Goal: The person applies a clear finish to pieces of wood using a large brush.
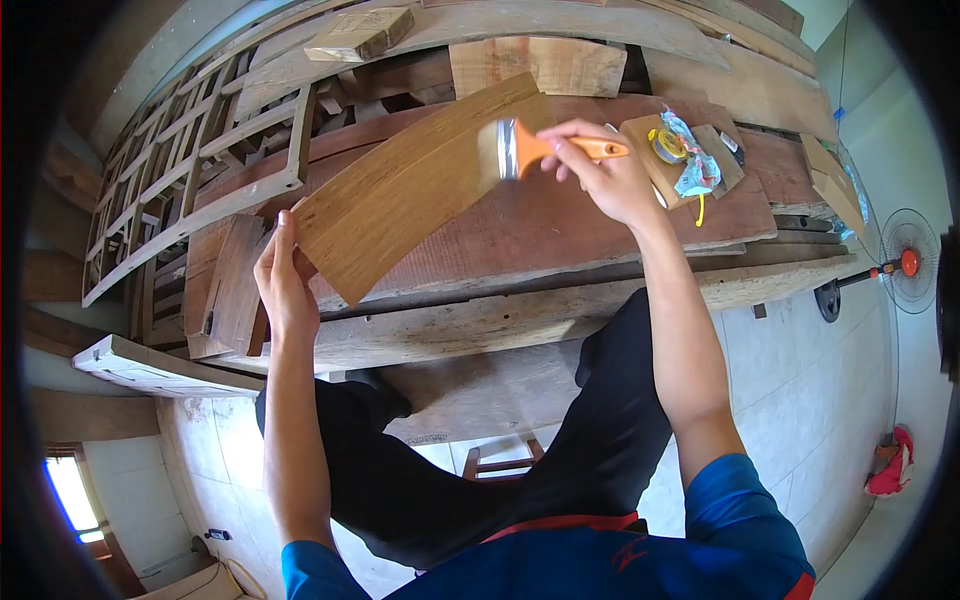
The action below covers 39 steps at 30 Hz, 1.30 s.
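Observation:
My left hand (288, 272) is closed on the lower left end of a curved wooden board (400, 190), thumb along its edge. The board is tilted up over the reddish-brown plank bench. In my right hand (598, 172) is a paintbrush (530, 148) with an orange handle and a metal band. Its pale bristles lie against the board's face near the right edge, and the handle's end pokes out past my fingers.
To the right, a yellow tape measure (668, 146) and a crumpled blue-white wrapper (697, 170) sit on a wooden block. A wooden lattice frame (200, 170) leans at the left. Stacked planks (540, 65) lie behind. A fan (905, 262) stands far right.

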Each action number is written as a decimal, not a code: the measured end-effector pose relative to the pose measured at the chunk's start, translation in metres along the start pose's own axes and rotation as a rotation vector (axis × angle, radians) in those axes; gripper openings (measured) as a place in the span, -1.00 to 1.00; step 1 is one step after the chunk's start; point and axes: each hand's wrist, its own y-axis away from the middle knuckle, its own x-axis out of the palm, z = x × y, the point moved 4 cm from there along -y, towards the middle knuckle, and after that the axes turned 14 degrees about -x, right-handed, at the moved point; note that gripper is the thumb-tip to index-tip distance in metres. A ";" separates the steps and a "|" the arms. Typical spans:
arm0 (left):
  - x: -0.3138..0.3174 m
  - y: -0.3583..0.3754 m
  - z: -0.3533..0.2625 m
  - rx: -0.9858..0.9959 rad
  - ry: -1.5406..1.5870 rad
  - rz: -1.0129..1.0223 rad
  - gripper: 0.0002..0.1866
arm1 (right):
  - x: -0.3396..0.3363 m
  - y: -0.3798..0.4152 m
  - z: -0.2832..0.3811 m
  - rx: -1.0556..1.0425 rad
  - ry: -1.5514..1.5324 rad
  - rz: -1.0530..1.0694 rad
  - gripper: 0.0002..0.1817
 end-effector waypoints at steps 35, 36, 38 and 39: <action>0.002 0.004 0.000 0.040 0.000 0.011 -0.42 | -0.006 0.000 0.004 0.081 -0.247 -0.190 -0.64; 0.001 0.003 0.001 0.039 0.004 0.013 -0.42 | -0.005 -0.001 0.004 0.071 -0.256 -0.177 -0.62; 0.000 0.002 0.001 0.039 0.011 0.020 -0.42 | -0.002 0.001 0.003 0.077 -0.447 -0.082 -0.60; 0.000 0.001 0.000 0.043 0.009 0.016 -0.42 | -0.001 0.003 0.002 0.080 -0.543 -0.034 -0.59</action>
